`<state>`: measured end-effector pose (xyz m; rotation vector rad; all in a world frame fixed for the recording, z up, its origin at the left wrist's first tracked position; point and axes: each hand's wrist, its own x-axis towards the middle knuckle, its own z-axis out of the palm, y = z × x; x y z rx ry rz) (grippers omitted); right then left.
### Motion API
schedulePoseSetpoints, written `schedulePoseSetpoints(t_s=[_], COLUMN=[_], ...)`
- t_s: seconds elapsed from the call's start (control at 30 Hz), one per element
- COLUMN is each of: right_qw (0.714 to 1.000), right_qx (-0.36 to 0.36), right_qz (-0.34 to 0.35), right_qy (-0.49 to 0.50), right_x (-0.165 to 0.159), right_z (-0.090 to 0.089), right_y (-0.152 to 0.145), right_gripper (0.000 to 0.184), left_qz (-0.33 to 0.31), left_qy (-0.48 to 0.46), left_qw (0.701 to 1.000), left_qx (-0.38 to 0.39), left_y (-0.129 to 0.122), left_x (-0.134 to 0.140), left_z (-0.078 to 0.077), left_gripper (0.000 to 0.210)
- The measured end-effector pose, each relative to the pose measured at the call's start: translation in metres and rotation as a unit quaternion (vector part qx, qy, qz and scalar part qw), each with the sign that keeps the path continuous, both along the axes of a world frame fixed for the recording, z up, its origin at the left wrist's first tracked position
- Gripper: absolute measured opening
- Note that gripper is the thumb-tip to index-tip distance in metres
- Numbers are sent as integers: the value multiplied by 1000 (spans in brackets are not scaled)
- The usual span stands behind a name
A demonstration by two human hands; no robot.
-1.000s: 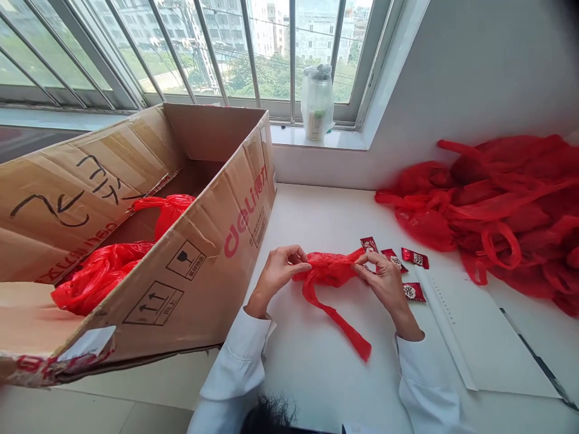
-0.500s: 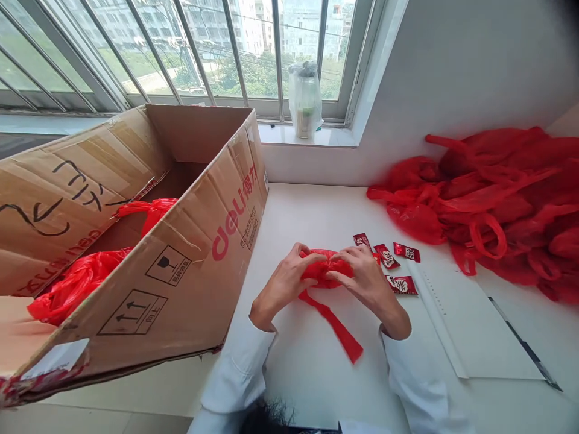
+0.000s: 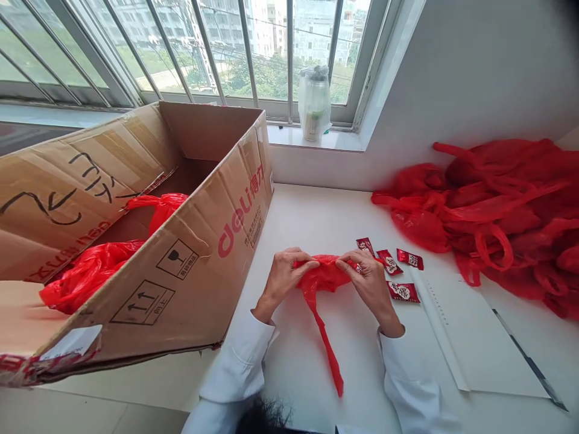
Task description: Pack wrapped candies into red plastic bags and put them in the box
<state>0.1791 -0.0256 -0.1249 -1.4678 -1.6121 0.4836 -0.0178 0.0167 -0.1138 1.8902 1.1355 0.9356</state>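
With our left hand we pinch the gathered edge of a red bag between thumb and fingers; our right hand pinches it close by, the fingertips a little apart. The bag is to the right of the cardboard box, near its printed side, at the white counter. One long red strip trails from it towards us. Just past our right hand, farther right of the box, we see four small dark-red packets with white markings. Beyond those, on the same side of the box, lies a white sheet with a raised white bar along one edge, and a thin dark pen beside it. Well to the right of the box, we have a heap of red bags, loops showing. Inside the box sit two red bundles. Behind the box's far right corner, a jar wrapped in clear plastic stands on the sill by a barred window.
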Motion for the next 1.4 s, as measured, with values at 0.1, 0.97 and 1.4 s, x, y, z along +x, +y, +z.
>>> schedulePoseSetpoints(t_s=[0.1,0.97,1.4], right_qw=[999,999,1000], right_qx=[25,21,5], right_qz=[-33,12,-28], right_qy=[2,-24,-3], right_x=[-2,24,8], right_z=[-3,1,14], right_y=[0,0,5], right_gripper=[17,31,22], left_qz=[40,-52,40], left_qy=[-45,-26,-81], left_qw=[998,998,996], left_qx=[-31,36,-17], left_y=[0,0,0], left_x=[0,-14,-11], left_z=[-1,12,3], left_gripper=[24,19,19])
